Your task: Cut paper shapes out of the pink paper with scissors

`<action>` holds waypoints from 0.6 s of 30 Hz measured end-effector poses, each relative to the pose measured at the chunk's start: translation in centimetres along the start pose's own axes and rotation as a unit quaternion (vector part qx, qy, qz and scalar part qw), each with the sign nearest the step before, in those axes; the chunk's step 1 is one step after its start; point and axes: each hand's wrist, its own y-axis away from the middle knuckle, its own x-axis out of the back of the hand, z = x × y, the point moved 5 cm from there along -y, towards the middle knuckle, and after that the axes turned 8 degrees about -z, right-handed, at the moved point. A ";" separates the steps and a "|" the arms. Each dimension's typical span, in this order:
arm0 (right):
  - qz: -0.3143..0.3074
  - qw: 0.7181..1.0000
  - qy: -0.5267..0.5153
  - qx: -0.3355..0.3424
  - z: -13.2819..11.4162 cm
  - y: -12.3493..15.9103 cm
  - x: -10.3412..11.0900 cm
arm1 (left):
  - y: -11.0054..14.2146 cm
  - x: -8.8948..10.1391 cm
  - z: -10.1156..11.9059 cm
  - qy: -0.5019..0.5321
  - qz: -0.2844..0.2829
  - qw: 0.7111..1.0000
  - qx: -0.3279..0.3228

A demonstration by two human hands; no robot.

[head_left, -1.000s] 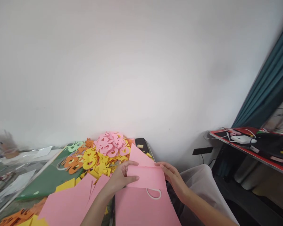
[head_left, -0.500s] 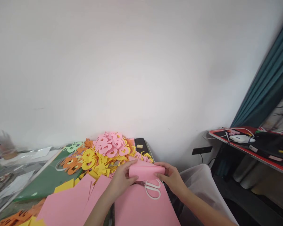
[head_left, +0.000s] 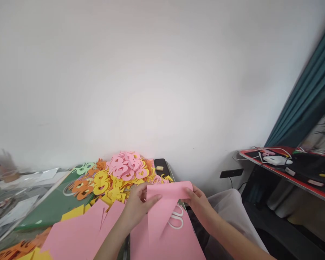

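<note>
Left hand (head_left: 137, 206) clenched on pink paper sheet (head_left: 168, 195), thumb across its left part; right hand (head_left: 199, 206) pinching its upper right corner. Sheet held above counter's near edge, over flat pink sheet (head_left: 178, 243) carrying white-handled scissors (head_left: 176, 228). More pink sheets (head_left: 78, 231) left of left forearm, on green cutting mat (head_left: 48, 211); heap of pink, yellow, orange paper cutouts (head_left: 124, 171) beyond hands.

Heap of paper cutouts (head_left: 121, 171) on tabletop (head_left: 8, 231) | phone (head_left: 161, 168) just right of heap | paper sheet (head_left: 181, 242) before heap, scissors (head_left: 176, 218) on it | folded sheet (head_left: 165, 202) between left hand (head_left: 137, 207), right hand (head_left: 200, 206)
</note>
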 end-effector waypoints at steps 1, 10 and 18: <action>-0.002 1.000 -0.005 -0.007 0.2 0.0 0.0 | 0.0 -0.4 -0.4 0.028 -0.022 0.999 0.018; 0.011 0.999 0.006 -0.030 2.1 -0.4 1.3 | 0.1 -2.2 -2.5 0.054 -0.147 0.980 0.120; -0.079 0.994 0.038 -0.066 2.9 0.1 -0.3 | 0.4 -4.0 -2.6 0.096 -0.270 0.953 0.101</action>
